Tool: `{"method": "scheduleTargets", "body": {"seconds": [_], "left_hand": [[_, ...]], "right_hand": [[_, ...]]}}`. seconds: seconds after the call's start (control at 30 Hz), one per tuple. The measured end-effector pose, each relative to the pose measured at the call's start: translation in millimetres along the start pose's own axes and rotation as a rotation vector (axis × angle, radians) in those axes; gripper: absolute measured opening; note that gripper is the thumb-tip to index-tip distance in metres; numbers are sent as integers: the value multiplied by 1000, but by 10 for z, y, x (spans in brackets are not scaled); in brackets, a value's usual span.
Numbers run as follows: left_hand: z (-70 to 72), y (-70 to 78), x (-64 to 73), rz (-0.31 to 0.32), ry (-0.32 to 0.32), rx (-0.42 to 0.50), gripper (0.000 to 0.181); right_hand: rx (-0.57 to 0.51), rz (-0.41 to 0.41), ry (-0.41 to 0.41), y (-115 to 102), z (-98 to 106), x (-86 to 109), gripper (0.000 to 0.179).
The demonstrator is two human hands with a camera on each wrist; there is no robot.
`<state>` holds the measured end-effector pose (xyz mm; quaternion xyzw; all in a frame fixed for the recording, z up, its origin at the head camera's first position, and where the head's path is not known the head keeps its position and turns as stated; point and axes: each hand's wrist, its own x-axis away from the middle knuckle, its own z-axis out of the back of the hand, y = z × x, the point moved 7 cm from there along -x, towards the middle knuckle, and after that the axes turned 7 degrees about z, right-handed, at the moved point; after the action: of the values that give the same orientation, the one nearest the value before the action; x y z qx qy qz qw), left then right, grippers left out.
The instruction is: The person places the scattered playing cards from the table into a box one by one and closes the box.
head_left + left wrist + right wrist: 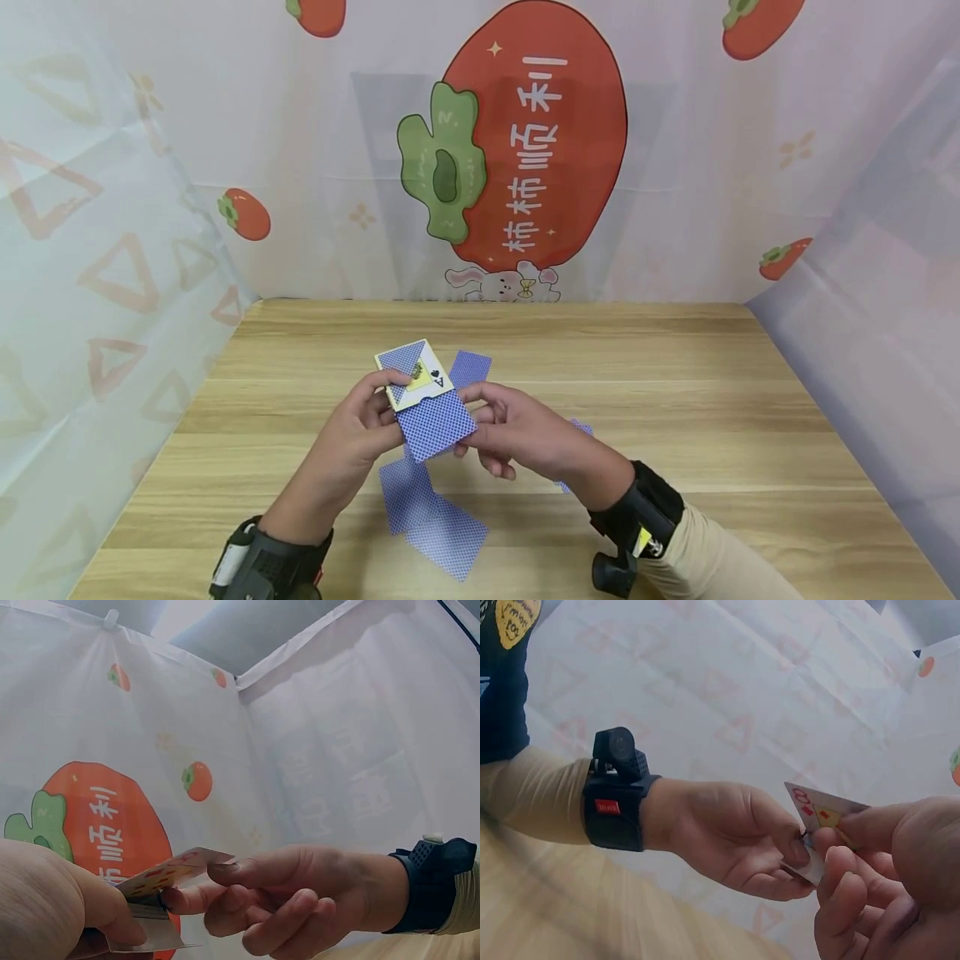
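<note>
Two hands held a card box and the blue-backed card at its end

Nearest the wearer, a black wristband (273, 562) circled the left wrist, and another, the right-hand band (645, 508), sat by a beige sleeve (708, 554). Close by, two loose cards (450, 537) lay blue backs up on the wooden table (675, 358), one overlapping the other.

Above the table, the left hand (367, 421) gripped a card box (429, 371) printed with an ace, its index finger across the top. The blue-backed card (437, 425) jutted from the box's notched end, tilted with it; how many cards lay behind it could not be told. The right hand (517, 421) pinched its edge between thumb and finger; the right wrist view showed red diamonds on its face.

Another card (581, 427) lay partly hidden beneath the right forearm. Farther off, a single card (471, 367) showed just beyond the box. At the back hung a pale curtain (675, 208) bearing a large red persimmon print (555, 158).
</note>
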<state>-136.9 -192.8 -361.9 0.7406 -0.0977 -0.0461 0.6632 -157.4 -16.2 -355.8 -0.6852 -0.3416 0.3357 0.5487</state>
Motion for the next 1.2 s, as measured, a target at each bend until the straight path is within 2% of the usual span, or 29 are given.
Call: {"method": "scheduleTargets", "body": {"seconds": [0.13, 0.2, 0.27, 0.33, 0.4, 0.47, 0.67, 0.8, 0.9, 1.0, 1.2], "left_hand": [[-5, 8, 2, -7, -2, -2, 50], [-2, 8, 5, -6, -2, -6, 50], [-5, -7, 8, 6, -9, -6, 51], [-24, -29, 11, 34, -17, -10, 52], [-41, -57, 9, 60, -20, -13, 54], [-54, -82, 6, 78, -22, -17, 55], [-28, -91, -8, 87, 1, -25, 54], [26, -27, -4, 67, 35, -23, 54], [65, 25, 11, 51, 58, -21, 53], [92, 46, 21, 48, 68, -11, 53], [107, 27, 22, 54, 60, 0, 52]], "right_hand": [[47, -7, 17, 16, -1, -14, 50], [103, -7, 37, 20, 8, -25, 47], [207, -7, 111, 15, 51, -42, 39], [330, -6, 228, 12, 128, -62, 29], [441, -3, 342, 4, 205, -73, 27], [506, 2, 415, 5, 258, -80, 28], [618, 20, 455, -15, 343, -67, 27], [733, 12, 494, -29, 520, -35, 24], [873, -54, 499, 7, 697, 34, 18], [1002, -155, 488, 91, 871, 177, 15], [1113, -355, 519, 286, 1157, 599, 17]]}}
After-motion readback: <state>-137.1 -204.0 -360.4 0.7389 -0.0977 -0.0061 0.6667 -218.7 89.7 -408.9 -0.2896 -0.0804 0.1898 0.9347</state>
